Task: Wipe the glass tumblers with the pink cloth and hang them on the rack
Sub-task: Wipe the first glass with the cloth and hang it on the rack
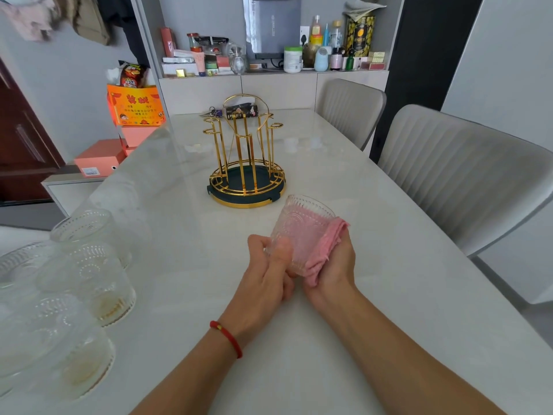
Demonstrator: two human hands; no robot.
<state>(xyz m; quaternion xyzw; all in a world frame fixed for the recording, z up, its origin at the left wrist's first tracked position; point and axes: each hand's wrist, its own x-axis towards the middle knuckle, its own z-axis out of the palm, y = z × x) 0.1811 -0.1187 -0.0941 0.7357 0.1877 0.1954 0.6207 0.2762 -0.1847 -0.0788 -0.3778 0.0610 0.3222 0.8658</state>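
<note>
Left hand (270,272): curling round the lower wall of the clear embossed glass tumbler (300,232), gripping it tilted above the pale marble tabletop (389,265).
Right hand (335,266): pressing the soft pink cloth (324,250) against the tumbler's far side, fingers wrapping cloth and glass together.
Handling: looking rigid, breakable and probably slick where smooth; embossed ribs likely giving purchase; gripping low near the base seeming safest, cloth yielding and bunching freely.
Waiting tumblers (89,265): standing clustered at the left tabletop edge, well apart from the hands; a faint yellowish tint showing at the bottoms, contents unclear.
Gold wire rack on a dark green round tray (247,157): standing beyond the hands, pegs carrying nothing, tray holding nothing visible.
</note>
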